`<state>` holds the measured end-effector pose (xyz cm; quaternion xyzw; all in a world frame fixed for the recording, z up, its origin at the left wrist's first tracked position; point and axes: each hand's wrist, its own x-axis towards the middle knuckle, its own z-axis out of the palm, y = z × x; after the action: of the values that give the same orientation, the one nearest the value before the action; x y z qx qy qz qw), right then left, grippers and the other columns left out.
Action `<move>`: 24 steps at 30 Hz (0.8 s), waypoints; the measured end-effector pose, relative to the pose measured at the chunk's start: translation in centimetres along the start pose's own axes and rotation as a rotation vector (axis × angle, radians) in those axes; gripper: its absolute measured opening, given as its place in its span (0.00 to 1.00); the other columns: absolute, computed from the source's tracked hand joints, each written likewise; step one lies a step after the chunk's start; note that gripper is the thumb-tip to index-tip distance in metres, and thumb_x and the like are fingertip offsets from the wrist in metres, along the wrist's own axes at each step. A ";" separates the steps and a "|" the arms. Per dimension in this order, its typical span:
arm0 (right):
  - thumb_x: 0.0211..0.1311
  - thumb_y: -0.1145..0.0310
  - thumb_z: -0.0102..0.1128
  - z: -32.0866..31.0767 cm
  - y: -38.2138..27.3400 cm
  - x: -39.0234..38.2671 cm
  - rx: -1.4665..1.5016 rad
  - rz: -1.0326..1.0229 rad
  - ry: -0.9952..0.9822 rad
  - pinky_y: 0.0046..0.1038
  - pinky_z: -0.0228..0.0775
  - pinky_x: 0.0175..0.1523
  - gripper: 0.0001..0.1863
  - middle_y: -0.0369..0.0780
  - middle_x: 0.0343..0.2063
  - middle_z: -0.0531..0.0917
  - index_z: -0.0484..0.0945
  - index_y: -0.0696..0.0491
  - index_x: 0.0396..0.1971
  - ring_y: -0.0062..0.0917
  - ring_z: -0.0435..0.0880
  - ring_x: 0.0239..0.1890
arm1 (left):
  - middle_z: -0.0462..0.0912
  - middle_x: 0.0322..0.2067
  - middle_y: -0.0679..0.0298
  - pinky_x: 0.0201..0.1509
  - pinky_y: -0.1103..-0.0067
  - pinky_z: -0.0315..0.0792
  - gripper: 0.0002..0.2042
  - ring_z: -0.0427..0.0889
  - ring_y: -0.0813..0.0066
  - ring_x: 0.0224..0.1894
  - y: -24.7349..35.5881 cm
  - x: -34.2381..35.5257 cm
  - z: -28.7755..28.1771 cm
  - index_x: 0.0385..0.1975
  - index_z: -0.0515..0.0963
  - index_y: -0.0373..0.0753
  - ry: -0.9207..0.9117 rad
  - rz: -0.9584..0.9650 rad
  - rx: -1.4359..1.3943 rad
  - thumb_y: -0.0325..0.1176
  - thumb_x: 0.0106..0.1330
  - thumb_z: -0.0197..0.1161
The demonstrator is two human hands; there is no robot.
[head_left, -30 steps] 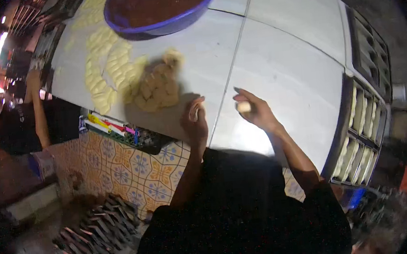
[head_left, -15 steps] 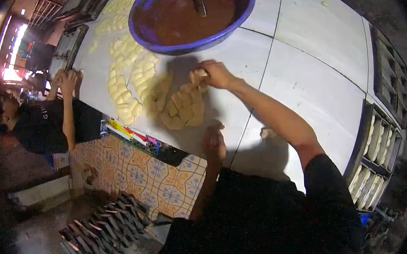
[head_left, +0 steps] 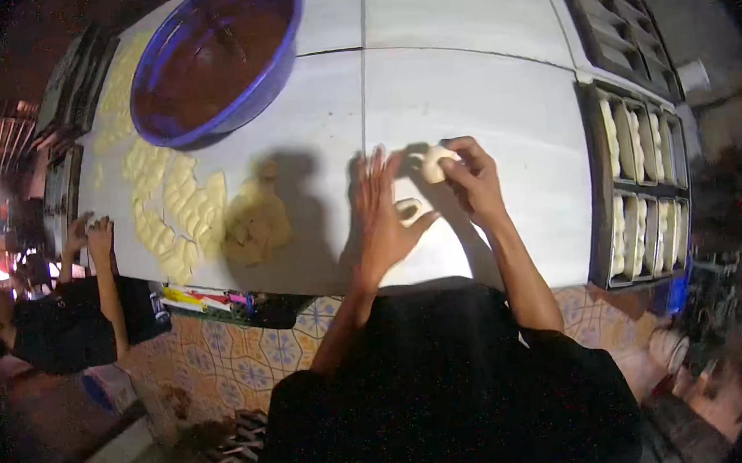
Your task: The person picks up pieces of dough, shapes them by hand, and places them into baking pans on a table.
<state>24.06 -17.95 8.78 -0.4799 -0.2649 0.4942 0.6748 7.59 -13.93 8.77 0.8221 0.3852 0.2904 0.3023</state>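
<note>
My right hand (head_left: pixel 477 184) pinches a pale piece of dough (head_left: pixel 439 164) between thumb and fingers, just above the white tiled tabletop (head_left: pixel 517 173). To its left, my left hand (head_left: pixel 381 226) has its fingers stretched out and the thumb apart. A second small dough piece (head_left: pixel 407 211) sits on the table by the left thumb. Farther left, a cluster of dough pieces (head_left: pixel 254 225) lies partly in shadow. Beyond it are more joined rows of pale dough (head_left: pixel 153 194).
A purple basin (head_left: pixel 283 61) with brown filling and a stick stands at the far left. Dark divided pans (head_left: pixel 600 183) holding pale dough strips line the right edge. At left another person's hands (head_left: pixel 96 236) are on the table. Coloured tools (head_left: pixel 208 298) lie along the near edge.
My right hand has carried a dough piece from the cluster to the right. The left hand has come over the tabletop, fingers extended. The view has turned to the right.
</note>
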 end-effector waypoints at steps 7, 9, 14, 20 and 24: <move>0.57 0.78 0.58 -2.5 -3.7 -3.2 0.325 -0.231 0.035 0.24 0.74 0.46 0.14 0.42 0.42 0.76 0.69 0.58 0.43 0.23 0.77 0.42 | 0.79 0.28 0.53 0.37 0.69 0.72 0.10 0.80 0.57 0.31 1.7 2.2 4.3 0.37 0.76 0.32 -0.409 0.006 -0.005 0.32 0.64 0.55; 0.58 0.78 0.55 -4.8 -5.7 -4.2 0.631 -0.353 0.028 0.26 0.73 0.49 0.18 0.44 0.43 0.75 0.66 0.58 0.49 0.27 0.77 0.43 | 0.76 0.21 0.59 0.30 0.74 0.71 0.08 0.77 0.68 0.24 1.2 1.4 4.7 0.33 0.75 0.33 -0.329 -0.058 -0.444 0.31 0.64 0.54; 0.62 0.74 0.49 -12.6 -7.2 -5.1 1.028 -0.447 -0.279 0.29 0.69 0.48 0.16 0.48 0.46 0.72 0.67 0.61 0.49 0.29 0.74 0.42 | 0.71 0.20 0.62 0.26 0.79 0.67 0.10 0.71 0.76 0.21 -2.8 -0.8 1.5 0.35 0.73 0.34 -0.060 -0.225 -0.850 0.36 0.64 0.54; 0.63 0.59 0.54 -11.4 -2.0 -6.3 -1.101 -0.471 0.459 0.29 0.69 0.51 0.22 0.47 0.49 0.76 0.73 0.57 0.52 0.29 0.77 0.49 | 0.74 0.41 0.54 0.50 0.68 0.67 0.23 0.72 0.61 0.48 -2.1 -2.8 -2.6 0.54 0.67 0.36 0.193 -0.283 -1.657 0.42 0.62 0.54; 0.66 0.55 0.52 -2.5 -0.4 -8.1 -0.030 0.161 -0.140 0.22 0.70 0.48 0.34 0.43 0.55 0.72 0.56 0.62 0.63 0.24 0.78 0.47 | 0.71 0.51 0.52 0.61 0.63 0.58 0.25 0.67 0.55 0.57 3.0 -1.9 0.1 0.57 0.62 0.36 0.184 -0.235 -1.336 0.36 0.59 0.52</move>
<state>23.28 -26.38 9.15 -0.4739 -0.2793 0.5753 0.6054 8.00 -17.06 10.45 0.3839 0.2344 0.4997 0.7403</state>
